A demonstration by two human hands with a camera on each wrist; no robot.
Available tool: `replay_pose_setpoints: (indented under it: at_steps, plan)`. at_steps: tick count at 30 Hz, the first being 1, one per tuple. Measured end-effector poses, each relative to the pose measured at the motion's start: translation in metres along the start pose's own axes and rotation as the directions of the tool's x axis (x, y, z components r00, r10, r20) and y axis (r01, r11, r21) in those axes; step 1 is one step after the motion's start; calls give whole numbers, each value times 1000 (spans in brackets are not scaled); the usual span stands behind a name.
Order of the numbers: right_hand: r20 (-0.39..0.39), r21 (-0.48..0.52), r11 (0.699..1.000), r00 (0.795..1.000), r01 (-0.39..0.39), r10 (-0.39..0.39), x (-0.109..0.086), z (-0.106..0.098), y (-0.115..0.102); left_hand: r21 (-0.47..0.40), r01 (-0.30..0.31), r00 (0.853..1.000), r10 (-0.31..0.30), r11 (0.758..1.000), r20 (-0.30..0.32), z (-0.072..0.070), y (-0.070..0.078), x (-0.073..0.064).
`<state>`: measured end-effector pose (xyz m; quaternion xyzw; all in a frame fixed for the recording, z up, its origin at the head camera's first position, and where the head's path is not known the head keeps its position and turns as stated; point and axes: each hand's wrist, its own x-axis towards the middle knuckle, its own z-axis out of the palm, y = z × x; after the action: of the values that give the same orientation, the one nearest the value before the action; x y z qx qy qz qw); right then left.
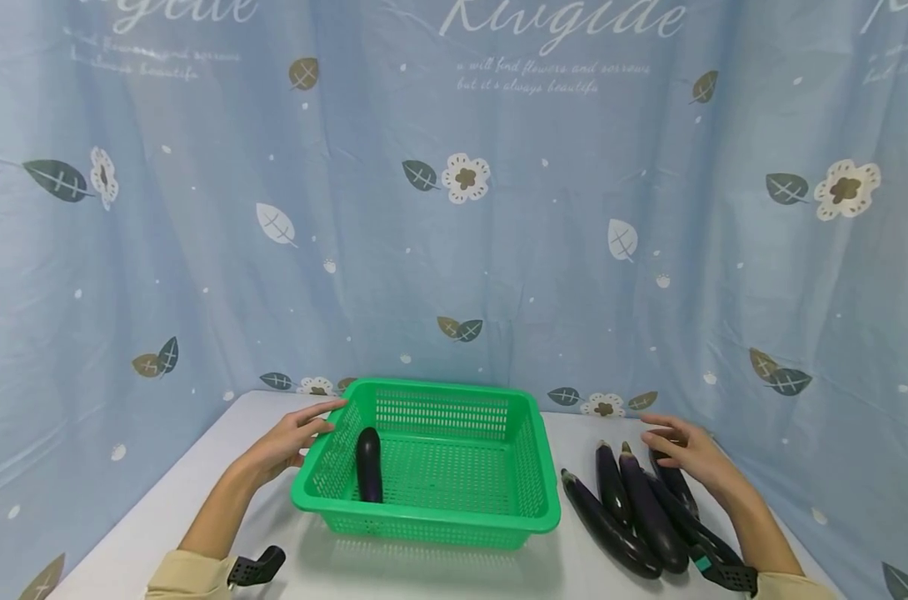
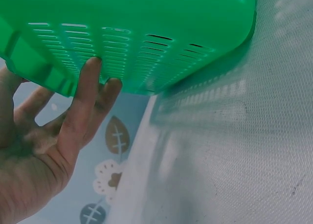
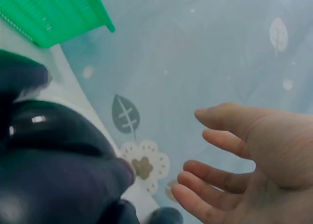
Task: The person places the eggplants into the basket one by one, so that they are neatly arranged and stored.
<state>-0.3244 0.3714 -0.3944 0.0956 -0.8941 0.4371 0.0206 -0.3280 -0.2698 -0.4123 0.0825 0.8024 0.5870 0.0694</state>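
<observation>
Glossy eggplants [image 1: 652, 517] lie right of the green basket [image 1: 424, 517]

The right hand [image 1: 686, 454] hovers over the far end of the eggplants, fingers loosely bent, grasping nothing; the left hand [image 1: 292, 437] touches the left side of the green basket, fingers spread rather than clenched; a lone eggplant [image 1: 368, 467] lies inside, along the left wall. The eggplants on the table [image 1: 529, 575] look firm, moderately heavy and slippery, their skin probably easy to bruise; a wrap round the thick middle should balance best, since the narrow stem ends, pointing far, would let the weight swing; the green basket seems light, its thin slotted plastic likely to flex, so the rim is the sturdier hold.
</observation>
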Motion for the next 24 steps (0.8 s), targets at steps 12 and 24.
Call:
replay_pose_setpoints:
  at_steps: [12,24]
  plan:
    - [-74,-196,976,994,-98,85,2,-2,29,-6,20,1000,-20,1000,1,0,0,4]
    - [-41,-251,951,984,-179,174,6,-1,38,4,20,1000,-20,1000,3,-2,-4,3]
